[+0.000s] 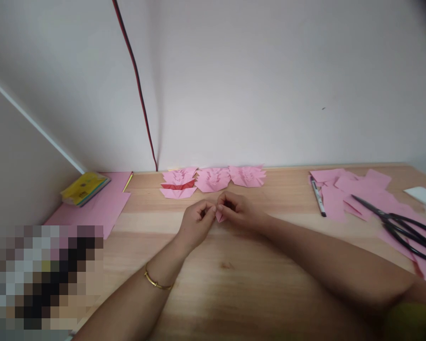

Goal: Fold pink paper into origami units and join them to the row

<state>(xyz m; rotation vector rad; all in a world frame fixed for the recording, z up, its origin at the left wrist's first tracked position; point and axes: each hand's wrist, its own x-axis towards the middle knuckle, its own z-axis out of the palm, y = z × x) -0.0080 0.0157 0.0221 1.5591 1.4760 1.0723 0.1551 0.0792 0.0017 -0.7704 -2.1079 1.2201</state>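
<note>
Near the middle of the wooden table (199,293), my left hand (198,222) and my right hand (242,212) meet, fingertips almost touching. Between them is a small piece of folded pink paper (219,217), pinched by both hands and mostly covered by the fingers. Just beyond, along the wall, folded pink paper pieces lie in three clusters: a left one (179,192), a middle one (213,180) and a right one (247,176). One red folded piece (178,185) lies among those on the left.
Black scissors (394,222) rest on loose pink paper (367,192) at the right, beside a marker pen (318,196). Pink sheets (110,208) at the left carry a yellow packet (84,188); a yellow pencil (128,182) lies nearby. A red-black cable (138,80) runs down the wall.
</note>
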